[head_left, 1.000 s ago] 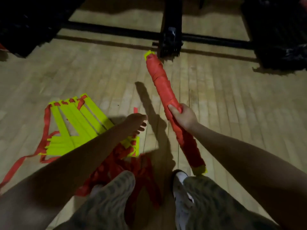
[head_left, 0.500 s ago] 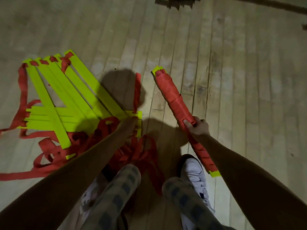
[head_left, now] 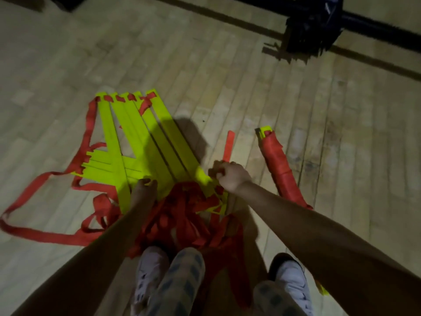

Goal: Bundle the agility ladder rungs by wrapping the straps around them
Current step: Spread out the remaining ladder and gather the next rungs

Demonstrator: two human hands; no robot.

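Several yellow ladder rungs (head_left: 141, 137) lie fanned out on the wooden floor, joined by loose red straps (head_left: 180, 215) that pile up in front of my feet. My left hand (head_left: 143, 190) rests on the near ends of the rungs, fingers curled down onto them. My right hand (head_left: 230, 174) grips the near right end of the rungs where a red strap end (head_left: 228, 145) sticks up. A finished bundle (head_left: 280, 167), rungs wrapped in red strap, lies on the floor to the right, apart from both hands.
My two shoes (head_left: 150, 274) and trouser legs stand at the bottom middle among the straps. A long red strap loop (head_left: 27, 231) trails off to the left. A dark metal frame (head_left: 312, 26) and black bar cross the far right of the floor.
My right hand has let go of the wrapped bundle, which now lies on the floor, and moved left onto the loose rungs. My left hand has settled on the rung ends.
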